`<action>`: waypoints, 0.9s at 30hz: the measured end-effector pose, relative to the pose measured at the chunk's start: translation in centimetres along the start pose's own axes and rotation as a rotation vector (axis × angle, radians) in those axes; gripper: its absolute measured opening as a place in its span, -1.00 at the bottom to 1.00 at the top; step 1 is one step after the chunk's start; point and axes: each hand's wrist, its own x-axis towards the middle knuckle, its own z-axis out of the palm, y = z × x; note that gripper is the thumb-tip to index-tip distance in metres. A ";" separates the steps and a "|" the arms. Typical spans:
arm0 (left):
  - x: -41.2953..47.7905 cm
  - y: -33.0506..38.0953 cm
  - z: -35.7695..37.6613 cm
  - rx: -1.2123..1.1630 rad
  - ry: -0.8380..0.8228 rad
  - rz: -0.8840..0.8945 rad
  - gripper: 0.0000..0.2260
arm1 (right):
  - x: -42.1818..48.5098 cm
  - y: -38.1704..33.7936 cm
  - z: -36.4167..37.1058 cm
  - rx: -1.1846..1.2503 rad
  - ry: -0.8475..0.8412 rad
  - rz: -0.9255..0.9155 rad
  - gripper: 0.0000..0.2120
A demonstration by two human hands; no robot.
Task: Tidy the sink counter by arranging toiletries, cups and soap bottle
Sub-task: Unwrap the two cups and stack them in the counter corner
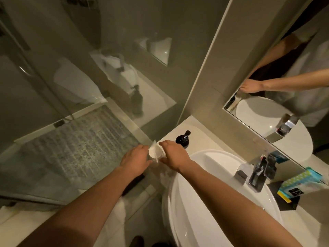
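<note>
Both my hands meet at the counter's left end, beside the white sink (210, 175). My left hand (136, 160) and my right hand (173, 155) hold a clear glass cup with a white paper cover (155, 151) between them. The cover sits tilted over the cup's mouth; the glass itself is hard to make out. Just behind my right hand stands a black pump soap bottle (183, 139) on the pale counter (201, 138). Toiletries in teal and yellow packets (299, 182) lie on a black tray (286, 202) at the right, against the mirror.
A chrome faucet (260, 173) rises at the sink's back rim. The mirror (284, 86) runs along the wall on the right. A glass shower screen (80, 113) stands left of the counter, over a pebbled shower floor. The counter edge drops to the floor below my left hand.
</note>
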 end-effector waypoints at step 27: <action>-3.7 -0.1 -7.8 -0.231 -0.029 0.127 -0.50 | -4.0 -1.5 -4.4 0.477 0.098 -0.078 -0.43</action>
